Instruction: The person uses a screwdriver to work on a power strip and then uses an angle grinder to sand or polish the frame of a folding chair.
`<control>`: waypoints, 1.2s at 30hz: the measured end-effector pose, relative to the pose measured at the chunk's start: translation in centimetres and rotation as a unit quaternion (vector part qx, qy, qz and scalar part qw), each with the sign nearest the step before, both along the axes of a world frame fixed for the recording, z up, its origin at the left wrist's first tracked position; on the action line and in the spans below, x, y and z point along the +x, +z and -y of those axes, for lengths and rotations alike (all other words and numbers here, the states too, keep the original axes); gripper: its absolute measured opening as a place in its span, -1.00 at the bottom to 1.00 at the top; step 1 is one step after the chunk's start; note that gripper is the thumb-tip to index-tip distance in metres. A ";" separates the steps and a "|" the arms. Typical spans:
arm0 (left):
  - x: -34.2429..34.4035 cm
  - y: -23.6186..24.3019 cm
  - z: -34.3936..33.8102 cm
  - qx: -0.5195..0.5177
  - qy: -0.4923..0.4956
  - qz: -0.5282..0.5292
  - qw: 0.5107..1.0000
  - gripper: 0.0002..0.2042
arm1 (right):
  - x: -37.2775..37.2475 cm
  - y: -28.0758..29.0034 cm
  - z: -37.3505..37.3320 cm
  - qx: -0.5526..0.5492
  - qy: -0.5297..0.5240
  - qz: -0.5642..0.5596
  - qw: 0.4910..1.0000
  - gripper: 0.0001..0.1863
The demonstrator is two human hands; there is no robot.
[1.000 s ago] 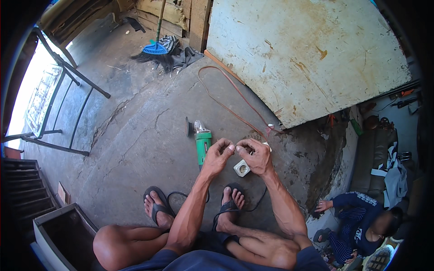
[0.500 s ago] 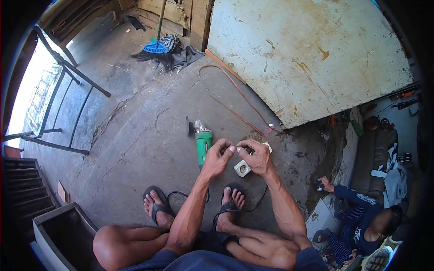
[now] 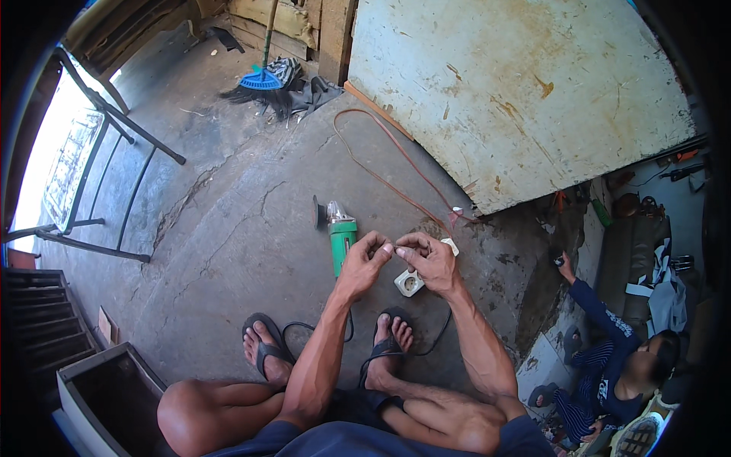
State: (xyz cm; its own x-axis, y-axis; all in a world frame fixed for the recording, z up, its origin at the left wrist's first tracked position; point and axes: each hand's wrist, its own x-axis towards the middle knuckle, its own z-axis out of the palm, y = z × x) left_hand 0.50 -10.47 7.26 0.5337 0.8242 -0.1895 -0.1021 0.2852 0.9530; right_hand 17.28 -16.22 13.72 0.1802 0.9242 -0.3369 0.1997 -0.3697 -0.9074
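Observation:
Both hands meet fingertip to fingertip above the concrete floor. My left hand (image 3: 365,261) is closed in a pinch, thumb against the fingers. My right hand (image 3: 428,261) pinches the same way, almost touching the left. Whatever lies between the fingertips is too small to make out. Just left of my left hand, a green angle grinder (image 3: 341,242) rests on the floor with its dark disc toward the far left. Partly behind my right hand lies a white power socket block (image 3: 409,283), with a reddish cord (image 3: 388,186) looping away from that area.
A large stained white board (image 3: 518,99) leans at the far right. At the near right a person (image 3: 609,373) sits, one arm stretched out. A metal-framed rack (image 3: 114,175) stands left, an open drawer box (image 3: 114,396) near left. A blue broom (image 3: 261,78) stands at the back.
The seated person's arm has reached farther out and to the right, holding a small dark thing. My hands have stayed nearly still, with only slight finger movement.

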 end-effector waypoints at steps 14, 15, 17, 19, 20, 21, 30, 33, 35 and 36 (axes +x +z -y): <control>-2.8 0.0 -2.6 -0.049 0.049 -0.023 0.997 -0.76 | -0.5 0.2 -0.9 0.062 0.030 0.135 0.988 -0.77; -2.8 0.0 -2.8 -0.052 0.068 -0.025 0.996 -0.75 | -0.3 0.0 -0.9 0.064 0.036 0.145 0.987 -0.78; -3.1 -0.3 -3.2 -0.057 0.095 -0.031 0.993 -0.76 | -0.1 -0.4 -1.0 0.069 0.044 0.154 0.985 -0.78; -3.1 -0.6 -3.3 -0.056 0.099 -0.037 0.993 -0.76 | 0.0 -0.7 -0.9 0.079 0.036 0.155 0.984 -0.80; -3.1 -0.7 -3.3 -0.058 0.103 -0.041 0.992 -0.76 | 0.0 -0.7 -0.8 0.079 0.038 0.153 0.984 -0.80; -3.1 -0.8 -3.3 -0.057 0.106 -0.043 0.992 -0.76 | 0.0 -0.7 -0.8 0.073 0.032 0.141 0.987 -0.81; -2.9 -0.9 -3.1 -0.067 0.100 -0.058 0.991 -0.78 | -0.1 -1.0 -0.8 0.045 0.036 0.150 0.987 -0.81; -2.7 -0.8 -3.0 -0.071 0.076 -0.055 0.993 -0.76 | -0.3 -0.7 -1.0 0.040 0.023 0.130 0.990 -0.80; -2.6 -0.3 -2.8 -0.076 0.036 -0.065 0.994 -0.73 | -0.6 -0.3 -1.2 0.030 0.015 0.110 0.993 -0.80; -2.6 -0.1 -2.6 -0.075 0.037 -0.064 0.994 -0.73 | -0.8 -0.1 -1.2 0.029 0.014 0.104 0.994 -0.81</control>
